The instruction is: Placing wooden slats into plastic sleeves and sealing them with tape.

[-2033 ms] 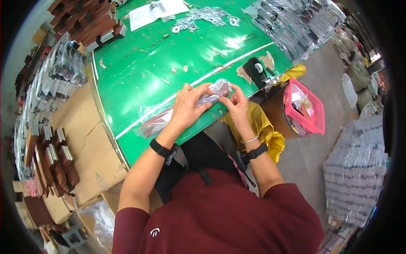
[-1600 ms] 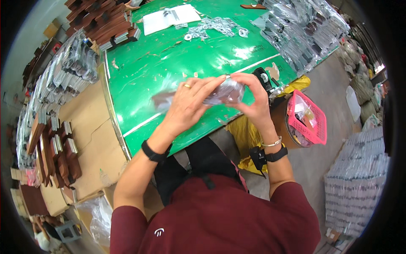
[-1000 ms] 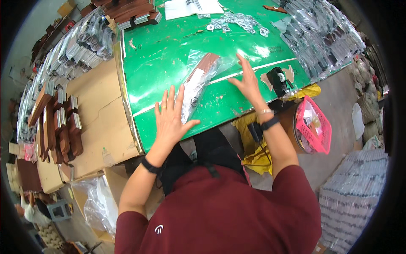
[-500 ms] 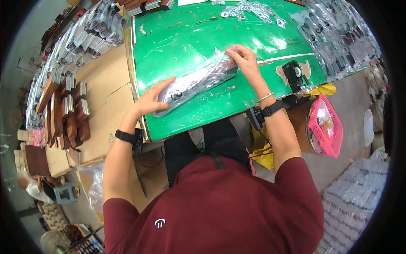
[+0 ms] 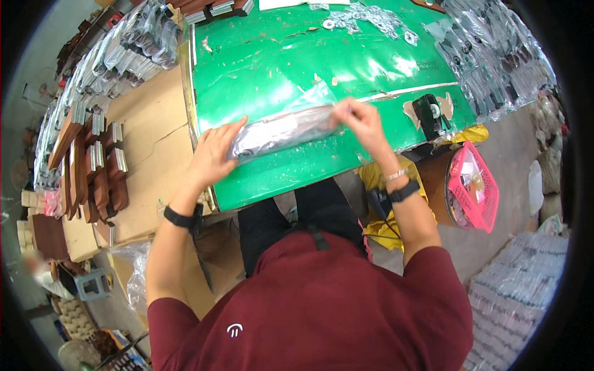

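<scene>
A long clear plastic bag (image 5: 281, 130) with a dark item inside lies flat on the green table (image 5: 260, 55), near its front edge. My left hand (image 5: 213, 154) presses on the bag's left end, fingers spread over it. My right hand (image 5: 359, 120) pinches the bag's right end, where the open flap sticks up. Both wrists wear black bands.
Brown wooden pieces with metal clips (image 5: 93, 167) stand in rows on cardboard at the left. Bagged items (image 5: 124, 52) pile up at the far left and the far right (image 5: 495, 62). Small metal parts (image 5: 365, 18) lie at the table's back. A pink basket (image 5: 473, 195) sits low on the right.
The bag was held up in both hands, then laid on the table. My hands have slid apart along it to its two ends.
</scene>
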A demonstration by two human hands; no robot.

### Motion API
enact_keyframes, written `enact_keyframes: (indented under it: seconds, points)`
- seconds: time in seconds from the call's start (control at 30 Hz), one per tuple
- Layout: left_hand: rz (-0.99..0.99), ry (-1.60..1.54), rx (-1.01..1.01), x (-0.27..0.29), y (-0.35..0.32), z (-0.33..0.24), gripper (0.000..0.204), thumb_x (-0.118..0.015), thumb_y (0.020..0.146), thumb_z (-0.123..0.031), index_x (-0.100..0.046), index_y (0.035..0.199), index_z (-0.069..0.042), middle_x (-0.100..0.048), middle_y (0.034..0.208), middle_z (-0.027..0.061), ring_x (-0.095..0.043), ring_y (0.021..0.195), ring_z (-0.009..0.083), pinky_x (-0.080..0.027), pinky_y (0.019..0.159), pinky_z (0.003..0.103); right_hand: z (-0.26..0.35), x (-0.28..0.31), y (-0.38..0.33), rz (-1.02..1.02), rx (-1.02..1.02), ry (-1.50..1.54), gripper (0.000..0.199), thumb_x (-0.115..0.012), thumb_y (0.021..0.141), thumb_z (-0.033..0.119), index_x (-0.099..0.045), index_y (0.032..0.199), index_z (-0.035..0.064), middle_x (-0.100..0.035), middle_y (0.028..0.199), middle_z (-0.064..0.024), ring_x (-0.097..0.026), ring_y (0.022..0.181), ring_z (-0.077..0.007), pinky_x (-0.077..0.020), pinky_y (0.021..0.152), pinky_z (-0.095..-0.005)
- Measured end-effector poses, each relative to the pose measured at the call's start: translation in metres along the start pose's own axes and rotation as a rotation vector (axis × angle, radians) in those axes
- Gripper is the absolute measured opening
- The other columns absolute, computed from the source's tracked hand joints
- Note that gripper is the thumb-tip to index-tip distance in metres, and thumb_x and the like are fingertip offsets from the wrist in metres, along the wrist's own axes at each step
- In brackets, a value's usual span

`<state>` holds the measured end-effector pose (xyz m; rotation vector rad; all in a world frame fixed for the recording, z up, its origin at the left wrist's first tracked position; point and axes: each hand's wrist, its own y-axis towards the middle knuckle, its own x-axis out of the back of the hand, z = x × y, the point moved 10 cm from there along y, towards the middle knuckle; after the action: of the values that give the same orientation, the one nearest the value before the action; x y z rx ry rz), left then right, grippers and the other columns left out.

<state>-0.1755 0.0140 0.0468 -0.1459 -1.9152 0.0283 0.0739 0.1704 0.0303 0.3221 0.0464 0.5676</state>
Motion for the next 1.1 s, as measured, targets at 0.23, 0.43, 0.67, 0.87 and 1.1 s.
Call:
enact_keyframes:
  seconds: [0.23,0.43,0.67,0.87,1.1]
  points:
    - [-0.318,0.103,-0.207,0.004,0.007,-0.068,0.083,-0.081,0.075,-0.03,-0.044,0.148,-0.021,-0.051,0.145,0.0064,-0.044,0.138,0.0327,-0.03,0.116,0.052,0.019,-0.014,-0.04,0.115,0.068,-0.098,0.006,-0.069,0.088,0.003,-0.07,0.091,-0.0009,-0.07,0.087,-0.0078,-0.065,0.086,-0.0166,-0.0504,0.079,-0.0295]
    - [-0.281,-0.11,-0.247,-0.011,0.033,-0.082,0.065,-0.08,0.074,-0.03,-0.056,0.133,-0.018,-0.056,0.141,0.006,-0.053,0.128,0.03,-0.038,0.106,0.047,0.064,-0.023,-0.055,0.121,0.284,-0.434,0.019,-0.073,0.078,0.006,-0.07,0.097,0.0039,-0.07,0.103,-0.0082,-0.064,0.099,-0.0259,-0.0495,0.085,-0.0365]
    - [-0.44,-0.019,-0.359,-0.013,0.036,-0.12,0.069,-0.085,0.066,-0.022,-0.058,0.129,-0.014,-0.059,0.128,0.0068,-0.055,0.122,0.0275,-0.039,0.103,0.042,0.048,-0.023,-0.063,0.045,0.312,-0.734,0.02,-0.07,0.071,0.002,-0.065,0.09,0.0088,-0.063,0.096,-0.0062,-0.06,0.094,-0.0292,-0.0487,0.077,-0.0393]
    - [-0.574,-0.094,-0.213,-0.019,0.055,-0.124,0.051,-0.081,0.067,-0.015,-0.061,0.114,-0.014,-0.063,0.115,0.0046,-0.059,0.11,0.0277,-0.043,0.091,0.04,0.06,-0.03,-0.073,-0.054,0.358,-0.703,0.016,-0.069,0.07,0.002,-0.063,0.084,0.0063,-0.06,0.087,-0.0083,-0.059,0.081,-0.0312,-0.0484,0.068,-0.0397]
    - [-0.513,-0.259,-0.061,-0.028,0.066,-0.097,0.036,-0.077,0.068,-0.009,-0.062,0.101,-0.015,-0.064,0.108,0.0037,-0.061,0.102,0.0272,-0.047,0.088,0.045,0.072,-0.043,-0.077,-0.055,0.331,-0.66,0.02,-0.078,0.073,0.004,-0.058,0.076,0.0033,-0.056,0.078,-0.0094,-0.055,0.073,-0.0304,-0.0431,0.063,-0.04]
